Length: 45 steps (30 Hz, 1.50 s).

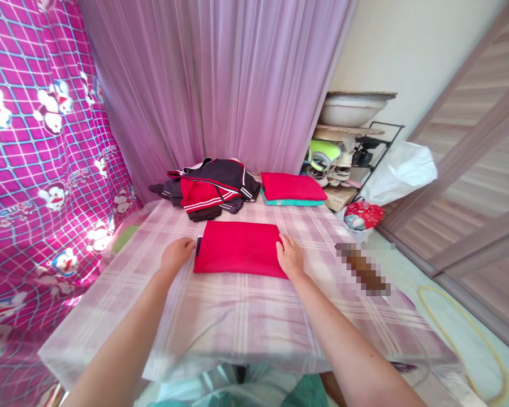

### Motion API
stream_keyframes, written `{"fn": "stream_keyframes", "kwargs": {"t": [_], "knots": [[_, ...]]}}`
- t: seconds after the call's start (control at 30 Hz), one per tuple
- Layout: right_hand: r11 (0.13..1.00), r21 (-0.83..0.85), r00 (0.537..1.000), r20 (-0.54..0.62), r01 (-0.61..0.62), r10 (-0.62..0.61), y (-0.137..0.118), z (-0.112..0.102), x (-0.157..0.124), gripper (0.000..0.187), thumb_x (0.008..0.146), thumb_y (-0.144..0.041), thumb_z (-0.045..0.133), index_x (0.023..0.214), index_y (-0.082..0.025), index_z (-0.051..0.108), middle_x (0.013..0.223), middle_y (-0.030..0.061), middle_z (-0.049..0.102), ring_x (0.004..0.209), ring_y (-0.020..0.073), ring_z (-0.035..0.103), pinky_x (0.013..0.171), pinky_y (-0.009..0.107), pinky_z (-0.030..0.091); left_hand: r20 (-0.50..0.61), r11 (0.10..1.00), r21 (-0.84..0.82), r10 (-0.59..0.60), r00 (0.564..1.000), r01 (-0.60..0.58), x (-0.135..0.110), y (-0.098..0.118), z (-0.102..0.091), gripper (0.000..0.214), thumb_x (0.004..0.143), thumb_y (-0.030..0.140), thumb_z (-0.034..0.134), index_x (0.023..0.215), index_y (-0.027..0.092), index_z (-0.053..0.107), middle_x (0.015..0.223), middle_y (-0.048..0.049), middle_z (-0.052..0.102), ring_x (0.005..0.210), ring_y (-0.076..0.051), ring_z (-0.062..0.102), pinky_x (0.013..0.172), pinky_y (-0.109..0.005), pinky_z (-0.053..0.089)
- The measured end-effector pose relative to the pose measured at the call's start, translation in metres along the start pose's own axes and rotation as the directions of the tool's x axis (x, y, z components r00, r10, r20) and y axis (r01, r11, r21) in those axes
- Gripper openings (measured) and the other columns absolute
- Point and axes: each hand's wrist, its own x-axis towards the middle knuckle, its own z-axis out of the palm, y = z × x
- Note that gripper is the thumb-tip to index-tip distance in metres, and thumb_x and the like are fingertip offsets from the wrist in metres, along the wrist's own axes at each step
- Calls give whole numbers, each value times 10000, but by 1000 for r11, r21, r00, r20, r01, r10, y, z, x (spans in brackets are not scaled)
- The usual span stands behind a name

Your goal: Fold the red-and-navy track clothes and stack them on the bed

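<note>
A folded red cloth [238, 249] lies flat in the middle of a table covered with a pale plaid cloth [220, 316]. My left hand [176, 254] grips its left edge with curled fingers. On the cloth's right edge rests my right hand [289, 257], fingers pressed down on the fabric. Behind it sits a loose heap of red, black and white garments [210, 186]. To the right of the heap is a neat stack of a folded red piece on a teal one [292, 189].
A purple curtain [212, 85] hangs behind the table and a pink cartoon-print sheet [34, 141] on the left. At the right stand a shelf with shoes [335, 164], a white bag [401, 169] and a wooden sliding door [479, 169]. A yellow hoop [487, 345] lies on the floor.
</note>
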Motion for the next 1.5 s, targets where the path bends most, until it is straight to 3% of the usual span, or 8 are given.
{"fn": "stream_keyframes", "kwargs": {"t": [0.1,0.23,0.4,0.53,0.67,0.93,1.33,1.5], "knots": [[990,-75,989,72,-123,128,-4,-18,-4,420,973,-271,372,1201,-165,708,1184,139,706,1094,246,637,961,346,454,67,999,-21,26,997,-25,13,10,6,297,886,365,498,932,239,763,984,-29,779,931,-203,692,695,-246,442],[960,-70,918,282,-270,278,-6,-39,-1,379,968,-320,399,1066,-247,757,1027,82,755,970,234,677,799,310,469,156,997,-68,31,987,-21,24,9,5,255,831,363,553,758,213,746,782,-26,760,759,-182,688,603,-232,414],[942,30,867,401,-335,296,0,-48,13,342,913,-382,515,725,-221,750,781,67,743,803,208,677,657,267,442,234,984,-177,37,971,5,25,9,4,243,804,334,562,665,198,709,663,-12,719,651,-158,669,550,-211,424],[902,126,818,486,-414,307,3,-45,15,315,870,-337,555,622,-184,676,499,9,601,526,144,575,511,225,385,229,967,-251,18,973,41,19,10,7,190,776,309,576,675,195,690,610,0,685,617,-151,651,507,-199,415],[866,180,780,544,-467,308,1,-45,13,295,824,-266,575,542,-181,597,405,-26,496,394,106,439,434,220,309,194,952,-297,-12,981,70,16,8,9,135,762,295,589,786,203,685,600,20,654,555,-136,608,475,-200,389],[907,138,858,406,-398,315,6,-54,12,212,800,-284,566,707,-202,737,692,27,707,708,178,639,609,243,394,87,959,-271,-62,994,84,18,-6,20,169,783,364,550,810,223,639,618,25,630,572,-143,590,507,-222,376],[920,30,854,384,-390,350,13,-54,-3,278,859,-332,538,814,-218,787,815,51,757,800,190,673,634,243,403,61,984,-170,-53,997,63,8,-14,18,225,803,388,512,742,217,645,652,-15,654,663,-187,613,550,-260,374],[929,69,851,430,-362,300,24,-51,2,264,851,-330,582,708,-204,765,686,30,726,683,173,651,598,240,396,110,980,-196,-9,994,31,9,-17,21,272,815,422,505,775,213,673,714,-25,691,695,-182,629,565,-246,413]]}}
